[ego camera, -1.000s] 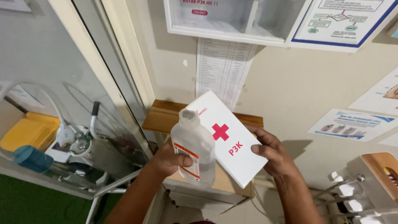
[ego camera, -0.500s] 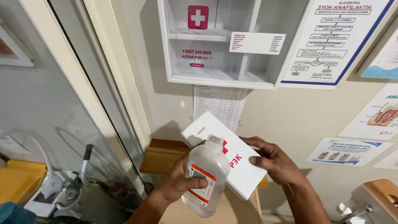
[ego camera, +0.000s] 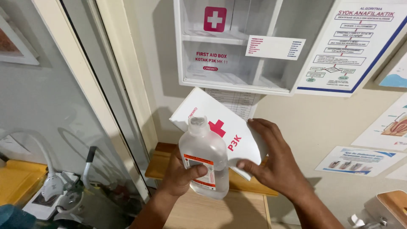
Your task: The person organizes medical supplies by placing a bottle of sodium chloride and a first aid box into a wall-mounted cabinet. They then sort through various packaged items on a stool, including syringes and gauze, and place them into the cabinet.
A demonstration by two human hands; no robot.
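Since the earlier frames the view has been tilting upward, so the wall cabinet (ego camera: 237, 46) is now filling the top of the picture, and the bottle and box have been rising toward it, closer under its lower edge.

The cabinet is showing as a white, hard-edged box with clear front panels bearing a red square with a white cross; behind the panels its shelves are looking bare, as far as the glare is allowing. Posters (ego camera: 352, 42) of smooth printed paper are hanging flat on the beige wall to its right. Below, a wooden shelf (ego camera: 169, 163) with a rounded, varnished edge is sitting against the wall, and a glass partition (ego camera: 51, 118) in a pale frame is taking up the left side.

The right hand (ego camera: 271, 163) is gripping a flat white cardboard box (ego camera: 220, 127), matte, rectangular and tilted, with a red cross on its face; the fingers are curling around its lower right corner. What the box is containing cannot be told.

The left hand (ego camera: 182, 176) is closing around the lower body of a clear plastic bottle (ego camera: 203, 154), upright, rounded at the shoulders, capped on top, with a white and orange label. Clear liquid is seeming to fill it. The bottle is overlapping the front of the box, just below the cabinet.
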